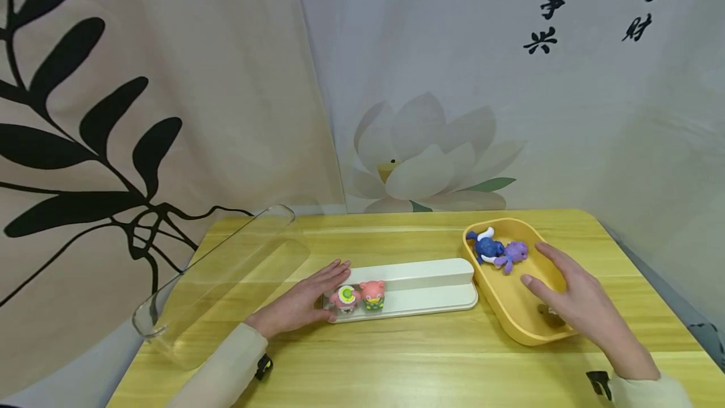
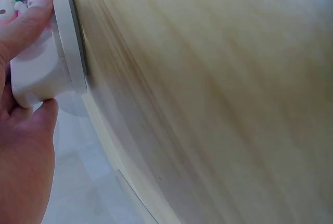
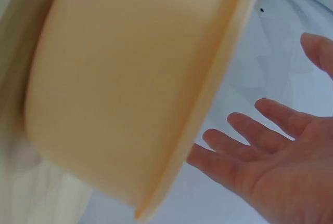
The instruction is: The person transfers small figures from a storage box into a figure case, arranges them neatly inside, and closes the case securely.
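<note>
Where only head view shows purple figurine [image 1: 517,252], right hand [image 1: 583,301] spreads; left [image 1: 303,301] grips stand [image 1: 433,293].

From the white stand [image 1: 430,301], the table [image 1: 408,364] offers passage at six o'clock; the yellow tray [image 1: 518,298] blocks three o'clock, the clear cover [image 1: 226,288] nine.

Parts count, by kind
Two pink figurines [image 1: 372,295], one blue figurine [image 1: 488,249], one purple figurine [image 1: 515,252]: four figurines plainly visible. One brown item [image 1: 548,315], partly hidden, kind indeterminate. One yellow tray [image 1: 527,298], one white base [image 1: 425,298], one clear cover [image 1: 226,288], one surface [image 1: 362,364]. One left grip [image 1: 308,300], one right grip [image 1: 583,301]: two grips. Two pale sleeves [image 1: 221,370]. One dark plant print [image 1: 73,208], one lotus print [image 1: 425,175].
</note>
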The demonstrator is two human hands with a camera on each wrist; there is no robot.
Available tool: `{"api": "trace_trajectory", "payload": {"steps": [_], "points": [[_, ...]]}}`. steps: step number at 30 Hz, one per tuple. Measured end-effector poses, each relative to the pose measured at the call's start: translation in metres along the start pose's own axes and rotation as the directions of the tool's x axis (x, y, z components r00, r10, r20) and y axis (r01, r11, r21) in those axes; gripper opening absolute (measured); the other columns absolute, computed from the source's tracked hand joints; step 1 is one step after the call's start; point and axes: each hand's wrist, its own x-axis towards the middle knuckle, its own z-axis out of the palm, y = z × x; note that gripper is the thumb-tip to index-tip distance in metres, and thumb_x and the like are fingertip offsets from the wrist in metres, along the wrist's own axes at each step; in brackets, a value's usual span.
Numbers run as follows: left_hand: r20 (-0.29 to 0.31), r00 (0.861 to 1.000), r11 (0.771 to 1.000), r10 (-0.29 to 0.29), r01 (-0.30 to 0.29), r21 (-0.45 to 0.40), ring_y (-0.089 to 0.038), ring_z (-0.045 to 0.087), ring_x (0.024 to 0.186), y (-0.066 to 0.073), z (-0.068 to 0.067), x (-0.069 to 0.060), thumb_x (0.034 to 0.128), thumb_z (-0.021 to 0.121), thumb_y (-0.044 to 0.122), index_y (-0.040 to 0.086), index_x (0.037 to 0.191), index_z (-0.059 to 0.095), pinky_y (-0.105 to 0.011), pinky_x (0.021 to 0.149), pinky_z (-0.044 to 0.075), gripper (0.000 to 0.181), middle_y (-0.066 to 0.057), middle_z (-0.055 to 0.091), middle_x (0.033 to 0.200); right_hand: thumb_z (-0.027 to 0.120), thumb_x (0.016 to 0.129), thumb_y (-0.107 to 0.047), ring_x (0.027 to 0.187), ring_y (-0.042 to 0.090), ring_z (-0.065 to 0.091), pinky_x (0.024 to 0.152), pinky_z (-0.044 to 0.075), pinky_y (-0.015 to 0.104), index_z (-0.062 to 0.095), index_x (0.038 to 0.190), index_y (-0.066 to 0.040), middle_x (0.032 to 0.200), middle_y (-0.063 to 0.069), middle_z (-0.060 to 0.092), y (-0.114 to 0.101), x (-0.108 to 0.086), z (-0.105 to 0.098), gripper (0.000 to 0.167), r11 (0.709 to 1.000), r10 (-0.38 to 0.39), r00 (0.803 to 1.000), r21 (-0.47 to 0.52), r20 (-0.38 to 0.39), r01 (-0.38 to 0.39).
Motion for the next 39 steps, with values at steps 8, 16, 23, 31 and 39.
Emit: {"api": "trace_trajectory", "payload": {"steps": [8,16,23,31,39], "points": [[0.009,1.000,1.000,-0.008,0.008,0.012,-0.026,0.014,0.158,0.001,0.000,0.000,0.0850,0.085,0.021,0.008,0.163,0.029,-0.048,0.126,0.023,0.096,-0.006,0.019,0.172,0.064,0.100,-0.051,0.136,0.065,0.034,0.103,0.034,0.079,0.028,0.158,0.007,0.154,0.042,0.033,0.011,0.001,0.006,0.089,0.999,0.036,0.996,-0.005,0.076,-0.036],[0.003,1.000,1.000,-0.006,0.006,0.012,-0.027,0.015,0.158,0.000,0.000,0.000,0.0844,0.085,0.021,0.007,0.162,0.030,-0.048,0.126,0.021,0.096,-0.007,0.019,0.172,0.062,0.102,-0.049,0.109,0.056,0.062,0.094,0.048,0.072,0.030,0.151,0.019,0.146,0.049,0.036,0.017,0.005,0.015,0.090,0.997,0.074,0.991,-0.041,0.113,-0.070],[0.005,1.000,1.000,-0.010,0.010,0.012,-0.027,0.015,0.158,0.001,-0.001,0.000,0.0846,0.085,0.021,0.007,0.162,0.030,-0.048,0.126,0.021,0.096,-0.007,0.019,0.172,0.062,0.102,-0.047,0.104,0.051,0.065,0.090,0.049,0.071,0.034,0.145,0.022,0.138,0.048,0.045,0.022,0.008,0.017,0.086,0.990,0.112,0.987,-0.093,0.118,-0.101],[-0.015,0.999,0.999,0.028,-0.028,0.021,-0.030,0.018,0.157,-0.001,0.002,0.000,0.0838,0.085,0.021,0.006,0.162,0.031,-0.051,0.124,0.024,0.096,-0.009,0.021,0.171,0.062,0.101,-0.045,0.110,0.055,0.062,0.092,0.051,0.068,0.039,0.144,0.021,0.140,0.046,0.046,0.020,0.009,0.021,0.082,0.994,0.107,0.981,-0.054,0.164,-0.099],[-0.005,1.000,1.000,0.006,-0.006,0.004,-0.029,0.017,0.157,-0.001,0.000,0.000,0.0844,0.085,0.021,0.008,0.163,0.030,-0.050,0.124,0.024,0.096,-0.007,0.019,0.172,0.058,0.104,-0.043,0.127,0.061,0.051,0.101,0.050,0.065,0.036,0.149,0.017,0.151,0.039,0.041,0.015,0.010,0.021,0.077,0.990,0.070,0.956,0.097,0.286,-0.101]]}}
